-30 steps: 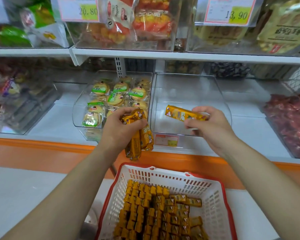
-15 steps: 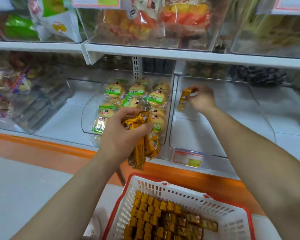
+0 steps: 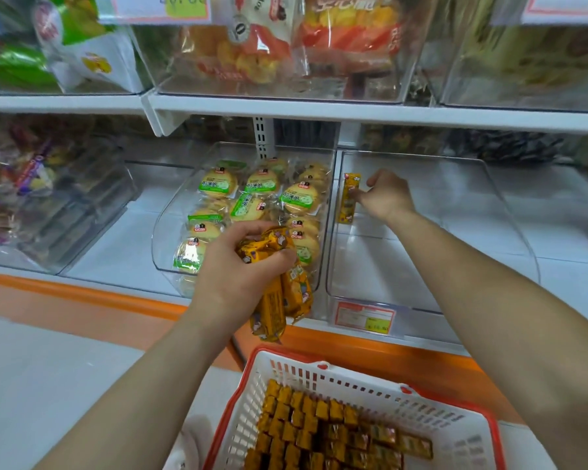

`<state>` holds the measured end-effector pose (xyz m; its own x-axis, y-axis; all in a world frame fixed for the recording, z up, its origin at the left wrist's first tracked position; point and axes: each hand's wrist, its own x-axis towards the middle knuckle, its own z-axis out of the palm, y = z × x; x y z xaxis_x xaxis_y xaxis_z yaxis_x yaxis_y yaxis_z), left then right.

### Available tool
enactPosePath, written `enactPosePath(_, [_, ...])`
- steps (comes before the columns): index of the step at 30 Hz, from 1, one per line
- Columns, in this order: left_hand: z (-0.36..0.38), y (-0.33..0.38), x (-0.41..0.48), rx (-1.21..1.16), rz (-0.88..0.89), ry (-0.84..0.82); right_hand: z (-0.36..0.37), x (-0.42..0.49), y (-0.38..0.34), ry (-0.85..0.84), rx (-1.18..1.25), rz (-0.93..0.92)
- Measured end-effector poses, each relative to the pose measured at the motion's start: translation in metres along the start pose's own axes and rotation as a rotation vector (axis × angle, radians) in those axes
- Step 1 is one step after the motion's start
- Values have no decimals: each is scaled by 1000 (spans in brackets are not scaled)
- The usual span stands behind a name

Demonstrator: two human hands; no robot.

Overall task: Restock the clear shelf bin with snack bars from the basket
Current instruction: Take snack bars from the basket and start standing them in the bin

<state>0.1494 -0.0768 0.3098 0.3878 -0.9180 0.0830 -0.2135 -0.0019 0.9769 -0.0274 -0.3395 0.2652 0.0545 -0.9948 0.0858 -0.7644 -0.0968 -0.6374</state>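
The snack bar (image 3: 349, 197) now stands on end at the back-left of the clear shelf bin (image 3: 510, 232), right by its left wall. A second ago it was carried flat over the bin's front edge, so the reach-in is done and this is the placing itself. The right hand (image 3: 386, 195) pinches the bar's right edge with thumb and fingertips, a narrow grip, not yet let go. No other bar shows in the bin, so this is judged the first one in, with the restock barely begun. The left hand (image 3: 241, 276) has stayed in front of the shelf, fingers wrapped round a bundle of bars (image 3: 279, 296) that hangs below the fist and looks like the next supply. Below it, the basket (image 3: 319, 362) is packed with more bars (image 3: 319, 432), and its near part is cut off by the frame.

Unclear points:
- Whether the bar's lower end rests on the bin floor.
- Whether the bar actually touches the clear wall.
- How many bars are in the bundle, since the fist covers them.
- The print on the price tag (image 3: 365, 317), which is blurred.

The neighbouring bin (image 3: 163, 245) holds round cakes (image 3: 218, 186).
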Motion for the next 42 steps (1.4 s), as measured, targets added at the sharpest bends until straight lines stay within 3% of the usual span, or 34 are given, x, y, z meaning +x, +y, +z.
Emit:
enactPosePath(5, [6,12,-7,-70,-40,-14,-58,-89,-9,-32,214,-148])
enactPosePath(12, [32,29,-42,-255,-166,-165,-105,-253,-19,-498,660,-89])
enactPosePath(23, [45,35,-74,-309,-153,-286,-114,-293,-5,-532,844,41])
enactPosePath(26, [45,35,-72,-262,-107,-244,-113,-290,-2,-491,1003,103])
enactPosePath(34, [44,30,-65,-88,-41,-267,-109,-269,8,-99,1100,134])
enactPosePath(39, [35,31,-50,-90,-28,-201,-113,-216,12,86,816,-114])
enactPosePath(42, [23,30,-36,-86,3,-133,-104,-161,16,112,572,-207])
